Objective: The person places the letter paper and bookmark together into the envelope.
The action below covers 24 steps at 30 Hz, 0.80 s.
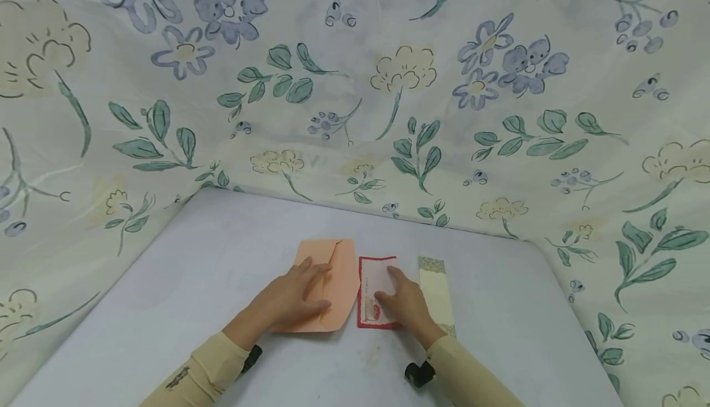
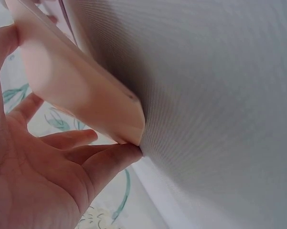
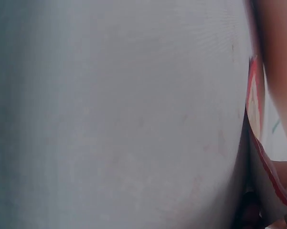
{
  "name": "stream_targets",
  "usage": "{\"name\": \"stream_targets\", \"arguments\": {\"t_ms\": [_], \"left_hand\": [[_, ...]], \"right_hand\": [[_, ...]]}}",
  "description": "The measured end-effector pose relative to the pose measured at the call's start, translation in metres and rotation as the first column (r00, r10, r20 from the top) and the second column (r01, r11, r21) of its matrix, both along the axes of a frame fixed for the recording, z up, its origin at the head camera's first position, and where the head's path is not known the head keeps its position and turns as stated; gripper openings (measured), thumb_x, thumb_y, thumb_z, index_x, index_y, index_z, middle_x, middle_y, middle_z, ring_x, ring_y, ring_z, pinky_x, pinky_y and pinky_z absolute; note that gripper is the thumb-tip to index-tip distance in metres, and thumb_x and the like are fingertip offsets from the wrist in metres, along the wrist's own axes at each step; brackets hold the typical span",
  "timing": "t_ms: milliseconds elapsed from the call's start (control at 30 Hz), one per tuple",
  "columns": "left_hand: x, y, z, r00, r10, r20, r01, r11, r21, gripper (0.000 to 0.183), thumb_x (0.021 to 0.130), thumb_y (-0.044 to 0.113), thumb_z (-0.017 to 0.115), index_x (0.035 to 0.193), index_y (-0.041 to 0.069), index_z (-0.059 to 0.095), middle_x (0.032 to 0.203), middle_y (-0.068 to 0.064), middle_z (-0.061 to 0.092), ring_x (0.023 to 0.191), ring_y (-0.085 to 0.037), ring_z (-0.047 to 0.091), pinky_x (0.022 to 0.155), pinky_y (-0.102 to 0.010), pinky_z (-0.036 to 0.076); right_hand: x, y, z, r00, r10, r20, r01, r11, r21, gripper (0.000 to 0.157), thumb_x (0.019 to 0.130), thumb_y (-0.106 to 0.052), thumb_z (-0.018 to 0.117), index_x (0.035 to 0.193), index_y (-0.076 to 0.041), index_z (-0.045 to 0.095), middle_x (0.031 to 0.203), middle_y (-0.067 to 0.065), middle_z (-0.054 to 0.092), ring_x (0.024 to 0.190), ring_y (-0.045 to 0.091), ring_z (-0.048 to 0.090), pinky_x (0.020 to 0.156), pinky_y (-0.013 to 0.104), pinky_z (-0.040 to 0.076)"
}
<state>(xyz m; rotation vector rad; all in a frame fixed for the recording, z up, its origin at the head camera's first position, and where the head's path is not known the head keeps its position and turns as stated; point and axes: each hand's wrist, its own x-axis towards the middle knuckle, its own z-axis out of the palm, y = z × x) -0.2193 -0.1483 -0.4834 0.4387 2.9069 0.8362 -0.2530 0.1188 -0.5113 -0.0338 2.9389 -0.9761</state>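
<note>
A peach envelope (image 1: 341, 283) with a folded flap lies on the white table, left of a white card (image 1: 377, 277) with a red border. My left hand (image 1: 302, 293) rests on the envelope with fingers spread; in the left wrist view its fingertips (image 2: 133, 150) are at the envelope's lower edge, by the table. My right hand (image 1: 407, 302) holds the card along its right side, thumb and index finger over its face. The card's red edge (image 3: 272, 179) curves up beside the fingers in the right wrist view.
Right of the card lies a cream strip (image 1: 436, 296) with patterned ends, partly behind the right hand. The white table (image 1: 238, 234) meets a floral cloth (image 1: 344, 98) at the back and sides. Dark wrist cameras (image 1: 420, 374) sit below both sleeves.
</note>
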Motion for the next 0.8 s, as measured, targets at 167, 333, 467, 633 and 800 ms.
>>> {"name": "stream_targets", "arguments": {"t_ms": [167, 333, 467, 633, 800], "left_hand": [[-0.0008, -0.0003, -0.001, 1.0, 0.0, 0.005, 0.0, 1.0, 0.002, 0.072, 0.089, 0.05, 0.073, 0.151, 0.023, 0.048, 0.161, -0.023, 0.033, 0.139, -0.05, 0.042, 0.101, -0.065, 0.043], [-0.0025, -0.0006, -0.0028, 1.0, -0.007, -0.003, 0.007, 1.0, 0.005, 0.072, 0.089, 0.051, 0.073, 0.151, 0.024, 0.048, 0.161, -0.023, 0.033, 0.138, -0.05, 0.043, 0.101, -0.065, 0.044], [-0.0026, -0.0008, -0.0025, 1.0, -0.005, -0.003, 0.005, 1.0, 0.003, 0.072, 0.089, 0.052, 0.073, 0.151, 0.024, 0.048, 0.161, -0.024, 0.033, 0.138, -0.049, 0.043, 0.101, -0.064, 0.044], [-0.0016, -0.0007, -0.0003, 1.0, 0.002, 0.002, -0.002, 1.0, 0.005, 0.072, 0.088, 0.051, 0.073, 0.151, 0.024, 0.049, 0.161, -0.024, 0.032, 0.139, -0.05, 0.042, 0.101, -0.065, 0.043], [-0.001, -0.0002, 0.0009, 1.0, 0.001, 0.011, -0.001, 1.0, 0.01, 0.072, 0.089, 0.051, 0.073, 0.151, 0.024, 0.048, 0.161, -0.024, 0.031, 0.139, -0.05, 0.042, 0.101, -0.065, 0.043]], "right_hand": [[-0.001, 0.0028, -0.0008, 1.0, 0.005, 0.001, -0.005, 0.999, -0.033, 0.07, 0.089, -0.023, 0.08, 0.15, -0.007, 0.049, 0.151, 0.016, 0.051, 0.14, 0.037, 0.046, 0.11, 0.053, 0.04], [-0.0027, 0.0058, -0.0017, 1.0, 0.007, -0.001, -0.007, 0.999, -0.048, 0.069, 0.092, -0.022, 0.077, 0.151, -0.006, 0.047, 0.153, 0.015, 0.049, 0.143, 0.035, 0.043, 0.112, 0.052, 0.038], [-0.0031, 0.0077, -0.0023, 1.0, -0.001, -0.01, 0.0, 0.997, -0.071, 0.067, 0.093, -0.021, 0.076, 0.151, -0.006, 0.046, 0.152, 0.017, 0.049, 0.142, 0.037, 0.044, 0.112, 0.053, 0.038], [-0.0022, 0.0093, -0.0031, 1.0, -0.015, -0.013, 0.013, 0.992, -0.124, 0.065, 0.096, -0.019, 0.071, 0.153, -0.007, 0.044, 0.153, 0.019, 0.048, 0.143, 0.038, 0.042, 0.113, 0.054, 0.037], [-0.0019, 0.0105, -0.0043, 0.999, -0.028, -0.017, 0.025, 0.988, -0.153, 0.064, 0.097, -0.019, 0.069, 0.154, -0.008, 0.042, 0.153, 0.019, 0.047, 0.143, 0.038, 0.042, 0.113, 0.054, 0.037]]}}
